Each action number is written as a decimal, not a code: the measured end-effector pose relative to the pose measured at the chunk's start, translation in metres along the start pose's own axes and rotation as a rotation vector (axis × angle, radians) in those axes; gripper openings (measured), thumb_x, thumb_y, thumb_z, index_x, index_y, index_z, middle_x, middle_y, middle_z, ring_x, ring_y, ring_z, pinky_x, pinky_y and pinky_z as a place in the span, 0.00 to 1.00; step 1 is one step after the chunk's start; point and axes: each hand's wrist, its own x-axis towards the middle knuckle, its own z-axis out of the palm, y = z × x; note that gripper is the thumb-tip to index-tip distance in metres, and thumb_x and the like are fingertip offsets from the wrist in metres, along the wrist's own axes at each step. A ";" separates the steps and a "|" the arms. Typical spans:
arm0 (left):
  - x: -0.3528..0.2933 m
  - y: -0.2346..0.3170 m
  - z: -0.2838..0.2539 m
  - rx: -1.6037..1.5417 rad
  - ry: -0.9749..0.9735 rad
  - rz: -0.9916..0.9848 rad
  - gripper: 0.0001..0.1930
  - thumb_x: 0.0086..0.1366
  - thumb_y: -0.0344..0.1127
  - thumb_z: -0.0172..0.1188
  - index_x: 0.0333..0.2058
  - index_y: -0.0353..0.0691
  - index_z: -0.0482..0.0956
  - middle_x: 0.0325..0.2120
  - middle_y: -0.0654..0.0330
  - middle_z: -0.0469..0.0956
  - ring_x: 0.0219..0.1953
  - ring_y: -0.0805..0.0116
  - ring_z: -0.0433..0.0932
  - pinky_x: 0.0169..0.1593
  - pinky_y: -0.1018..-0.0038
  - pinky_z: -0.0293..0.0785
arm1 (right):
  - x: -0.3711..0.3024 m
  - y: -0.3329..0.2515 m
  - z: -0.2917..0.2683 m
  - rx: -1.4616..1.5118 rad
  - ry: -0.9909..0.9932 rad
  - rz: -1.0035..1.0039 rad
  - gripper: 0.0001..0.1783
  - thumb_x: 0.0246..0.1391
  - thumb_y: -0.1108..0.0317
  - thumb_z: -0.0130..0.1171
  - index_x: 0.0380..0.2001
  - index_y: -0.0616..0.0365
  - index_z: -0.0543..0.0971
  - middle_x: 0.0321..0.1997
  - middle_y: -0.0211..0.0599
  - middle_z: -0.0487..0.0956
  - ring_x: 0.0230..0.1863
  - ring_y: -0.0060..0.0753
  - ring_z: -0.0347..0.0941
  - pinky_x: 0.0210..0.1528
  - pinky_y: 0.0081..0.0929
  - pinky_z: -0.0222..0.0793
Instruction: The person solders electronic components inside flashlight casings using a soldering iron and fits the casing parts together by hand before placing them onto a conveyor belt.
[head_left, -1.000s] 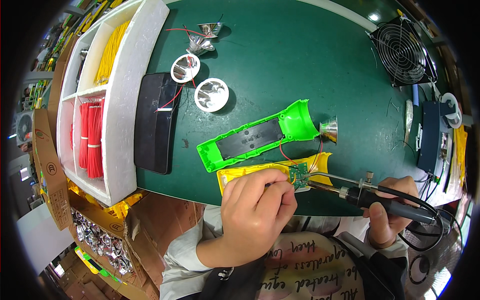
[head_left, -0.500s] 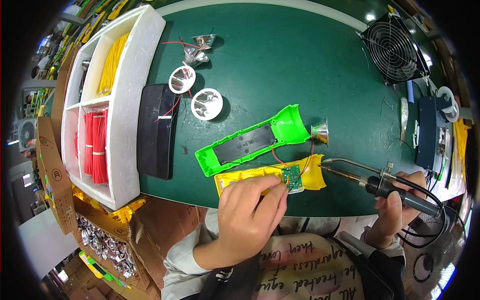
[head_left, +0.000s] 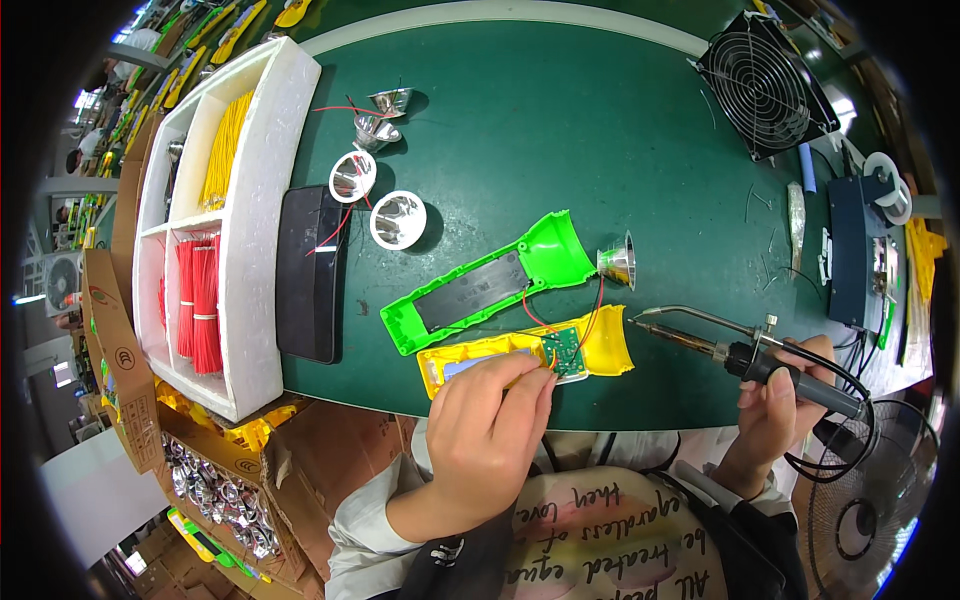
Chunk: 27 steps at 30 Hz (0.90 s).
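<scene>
My left hand [head_left: 488,425] is closed in a pinch over the near side of a yellow flashlight housing half [head_left: 605,340]. Its fingertips hold a thin orange wire [head_left: 554,360] at the edge of a green circuit board [head_left: 563,347] in that housing. My right hand [head_left: 785,400] grips a soldering iron [head_left: 750,362] with a curved metal feed tube; the tip points left, close to the housing's wide end. Beyond lies a green housing half [head_left: 555,252] with a black panel [head_left: 473,290]. Red and dark wires run to a silver reflector cup [head_left: 617,262].
Several reflector cups [head_left: 398,220] stand at the back left beside a black flat case [head_left: 308,275]. A white foam box [head_left: 258,230] holds red and yellow wires. A black fan [head_left: 768,88] and a dark blue box [head_left: 857,255] stand right, near wire scraps. Cartons are lower left.
The whole view has shifted slightly, with the table things now a little farther left. The orange wire at my left fingertips shows more clearly. Both hands keep their holds.
</scene>
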 end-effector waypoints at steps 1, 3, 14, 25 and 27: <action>0.000 0.001 0.001 0.005 0.002 -0.007 0.11 0.47 0.26 0.66 0.31 0.36 0.77 0.32 0.60 0.76 0.30 0.63 0.76 0.33 0.71 0.70 | -0.001 0.002 0.000 0.016 0.014 -0.010 0.17 0.48 0.63 0.61 0.29 0.63 0.66 0.19 0.35 0.69 0.12 0.16 0.63 0.15 0.11 0.59; 0.000 0.001 0.001 0.020 0.006 -0.009 0.11 0.47 0.26 0.66 0.31 0.37 0.77 0.32 0.60 0.76 0.30 0.64 0.76 0.33 0.72 0.70 | -0.002 0.004 0.000 0.034 0.029 -0.021 0.17 0.47 0.63 0.60 0.29 0.63 0.66 0.19 0.36 0.69 0.12 0.16 0.64 0.14 0.10 0.59; -0.001 -0.002 0.004 0.052 0.023 -0.002 0.11 0.46 0.27 0.66 0.31 0.38 0.77 0.33 0.61 0.76 0.29 0.65 0.76 0.31 0.74 0.71 | -0.006 0.006 -0.007 0.090 0.044 0.019 0.15 0.47 0.66 0.60 0.30 0.64 0.66 0.20 0.36 0.69 0.12 0.17 0.65 0.13 0.10 0.58; 0.023 -0.012 -0.013 -0.009 -0.264 0.094 0.24 0.43 0.33 0.67 0.43 0.40 0.75 0.43 0.63 0.71 0.44 0.60 0.67 0.44 0.65 0.64 | -0.007 0.009 -0.011 0.125 0.056 0.027 0.16 0.48 0.66 0.61 0.31 0.64 0.67 0.22 0.35 0.69 0.12 0.17 0.64 0.14 0.10 0.59; 0.024 -0.016 -0.007 -0.014 -0.263 0.100 0.25 0.41 0.31 0.68 0.42 0.41 0.76 0.41 0.63 0.72 0.43 0.59 0.68 0.46 0.65 0.64 | -0.007 0.010 -0.011 0.126 0.056 0.026 0.15 0.49 0.66 0.61 0.32 0.64 0.67 0.23 0.35 0.69 0.12 0.17 0.65 0.14 0.10 0.60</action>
